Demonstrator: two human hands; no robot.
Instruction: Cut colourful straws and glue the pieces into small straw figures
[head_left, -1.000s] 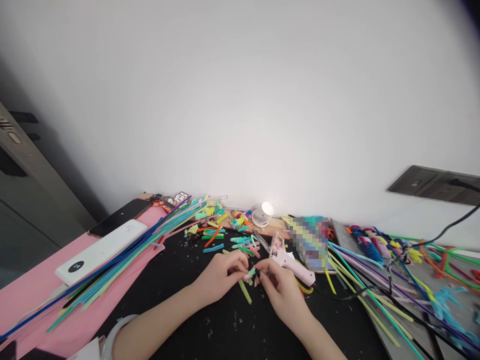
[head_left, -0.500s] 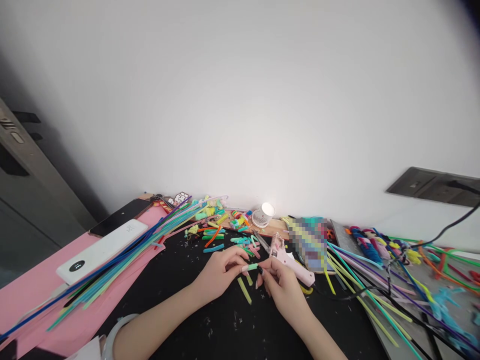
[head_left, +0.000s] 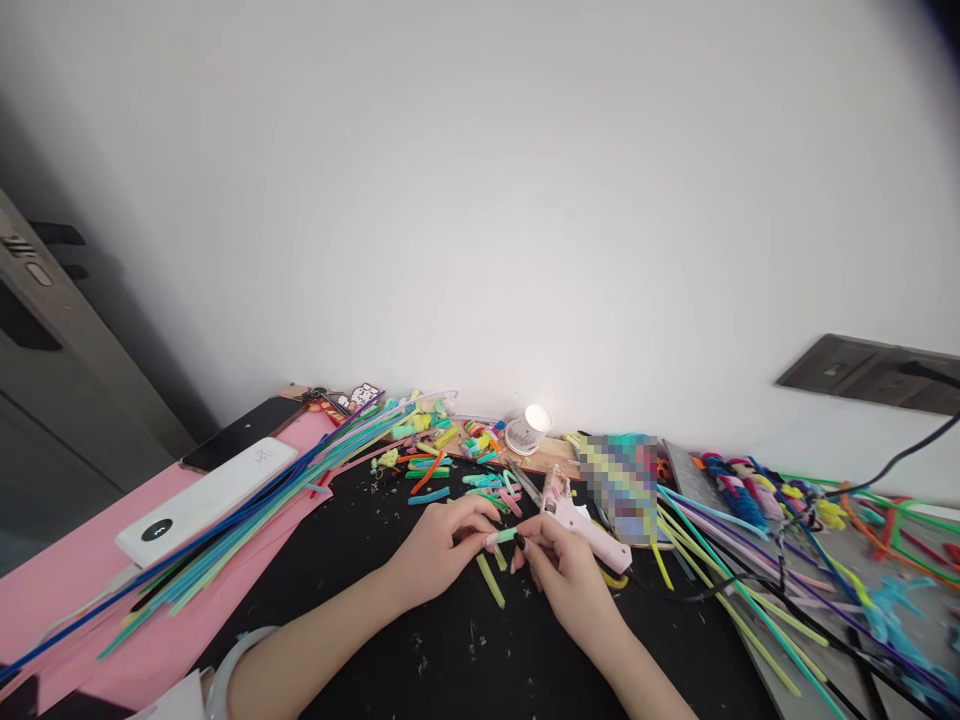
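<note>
Pale green, the short fuzzy piece [head_left: 508, 536] is, we note, held between the two hands over the middle of the black worktop [head_left: 375, 650], with the fingers of the left hand [head_left: 442, 545] clamped on its left end and those of the right hand [head_left: 561, 562] on its right end. We record yellow-green strips [head_left: 491, 582] lying just nearer than the piece, a pink glue gun [head_left: 589, 532] just beyond the right hand, and a white paper cup [head_left: 525, 436] farther off near the wall [head_left: 525, 200].
</note>
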